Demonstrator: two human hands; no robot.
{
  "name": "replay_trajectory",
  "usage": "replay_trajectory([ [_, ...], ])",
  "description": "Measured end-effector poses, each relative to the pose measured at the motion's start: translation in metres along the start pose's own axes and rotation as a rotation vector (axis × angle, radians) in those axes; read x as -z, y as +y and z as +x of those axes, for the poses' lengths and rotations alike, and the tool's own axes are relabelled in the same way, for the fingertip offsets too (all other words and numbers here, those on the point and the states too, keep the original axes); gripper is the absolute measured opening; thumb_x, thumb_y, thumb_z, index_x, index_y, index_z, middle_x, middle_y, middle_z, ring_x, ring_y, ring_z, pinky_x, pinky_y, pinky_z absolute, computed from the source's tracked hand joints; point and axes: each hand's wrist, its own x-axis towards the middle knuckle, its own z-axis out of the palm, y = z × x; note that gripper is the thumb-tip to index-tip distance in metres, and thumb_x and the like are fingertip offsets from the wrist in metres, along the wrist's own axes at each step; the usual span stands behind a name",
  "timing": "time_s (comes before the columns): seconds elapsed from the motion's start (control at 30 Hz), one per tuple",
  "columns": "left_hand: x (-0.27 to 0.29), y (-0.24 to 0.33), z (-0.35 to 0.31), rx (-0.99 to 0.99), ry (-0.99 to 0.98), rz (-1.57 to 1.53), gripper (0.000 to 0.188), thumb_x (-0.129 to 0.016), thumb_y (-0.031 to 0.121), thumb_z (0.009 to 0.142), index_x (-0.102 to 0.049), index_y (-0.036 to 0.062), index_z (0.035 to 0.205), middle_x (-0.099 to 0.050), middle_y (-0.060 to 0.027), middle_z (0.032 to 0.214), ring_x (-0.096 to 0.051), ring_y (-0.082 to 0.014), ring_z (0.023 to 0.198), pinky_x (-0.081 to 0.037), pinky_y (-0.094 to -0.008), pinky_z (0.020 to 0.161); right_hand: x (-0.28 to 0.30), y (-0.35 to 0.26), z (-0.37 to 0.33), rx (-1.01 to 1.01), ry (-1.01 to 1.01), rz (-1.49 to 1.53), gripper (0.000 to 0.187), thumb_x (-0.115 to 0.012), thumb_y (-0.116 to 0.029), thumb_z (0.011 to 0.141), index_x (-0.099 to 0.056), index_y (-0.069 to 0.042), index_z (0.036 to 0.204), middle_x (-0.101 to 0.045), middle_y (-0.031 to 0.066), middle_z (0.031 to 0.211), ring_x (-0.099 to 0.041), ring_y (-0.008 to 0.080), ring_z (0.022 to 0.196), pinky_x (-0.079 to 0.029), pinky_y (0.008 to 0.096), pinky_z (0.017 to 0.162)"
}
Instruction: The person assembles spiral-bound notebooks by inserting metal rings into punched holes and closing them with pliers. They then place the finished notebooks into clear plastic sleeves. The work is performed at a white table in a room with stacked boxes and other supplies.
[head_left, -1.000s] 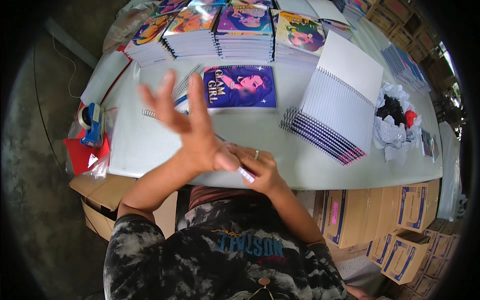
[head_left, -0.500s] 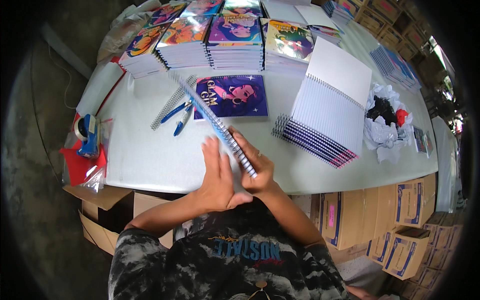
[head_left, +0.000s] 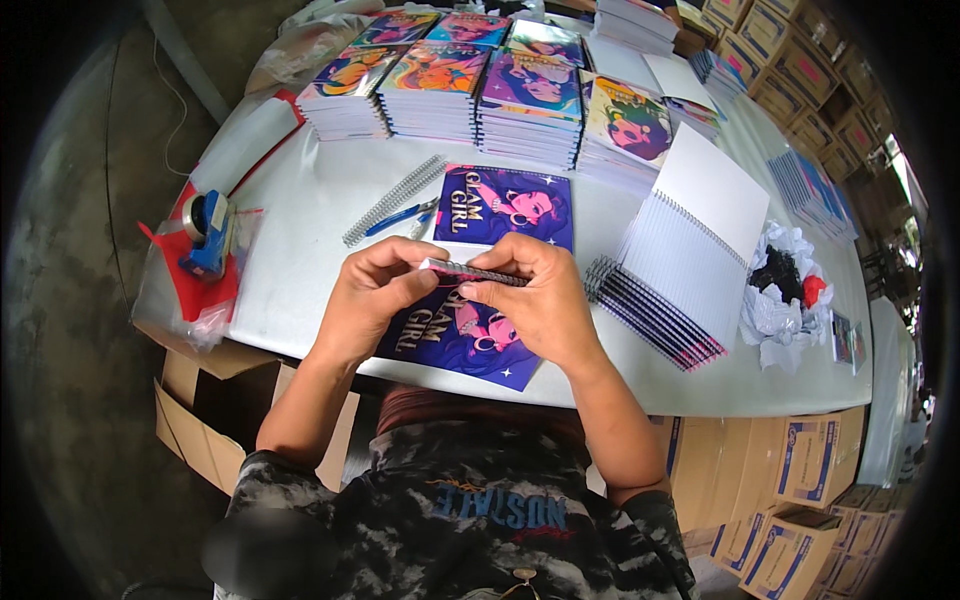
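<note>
A purple spiral notebook [head_left: 500, 360] with a pink-haired figure on its cover lies tilted in front of me at the near table edge. At one end of its spiral binding, my left hand [head_left: 385, 295] is closed, thumb and fingers pinching the edge. Farther along the same binding, my right hand [head_left: 535, 295] grips it with thumb below and fingers above. A matching notebook [head_left: 515, 205] lies flat just beyond my hands. Left of that are loose wire coils [head_left: 400, 198] and blue-handled pliers [head_left: 400, 217], partly behind my left hand.
Several notebook stacks [head_left: 430, 105] line the far side of the table [head_left: 300, 260]. To the right, an opened notebook [head_left: 690, 235] rests on fanned purple ones, beside crumpled white paper [head_left: 785, 300]. A blue tape dispenser [head_left: 207, 235] sits at the left edge. Cartons [head_left: 760, 455] stand below right.
The notebook, held edge-up before, now lies cover-up and nearer me. My left hand went from flat and outstretched to pinching the binding; my right hand also grips the binding.
</note>
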Motion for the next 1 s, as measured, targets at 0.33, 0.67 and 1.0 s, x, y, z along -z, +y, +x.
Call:
replay_trajectory([
  [0.33,0.009,0.004,0.023,-0.173,-0.167,0.336,0.013,-0.061,0.001,0.074,-0.058,0.0018,0.086,-0.054,-0.0009,0.082,-0.05,-0.0067,0.077,-0.04,-0.0205,0.067,-0.017,0.004,-0.01,0.162,0.238,-0.346,0.024,-0.075,0.0,0.064,-0.057,0.001,0.079,-0.06,0.0067,0.076,-0.061,0.0182,0.069,-0.048,0.0307,0.062],
  [0.67,0.023,-0.007,0.01,0.027,0.143,0.318,0.04,-0.058,0.022,0.088,-0.048,-0.0013,0.119,-0.062,-0.007,0.096,-0.06,-0.0106,0.079,-0.049,-0.0236,0.07,0.243,-0.005,-0.016,0.197,1.184,-0.671,0.069,-0.069,-0.035,0.077,-0.043,0.005,0.127,-0.051,0.0207,0.126,-0.048,0.0279,0.116,-0.036,0.0355,0.096],
  [1.0,0.055,-0.049,-0.013,0.03,0.344,0.044,0.028,-0.048,0.019,0.092,-0.052,0.002,0.114,-0.061,-0.0045,0.099,-0.059,-0.0096,0.084,-0.047,-0.0226,0.076,0.325,0.019,-0.062,0.046,0.88,0.044,0.056,-0.038,-0.046,0.093,-0.055,0.003,0.114,-0.062,0.0105,0.104,-0.058,0.0204,0.092,-0.041,0.0307,0.087],
])
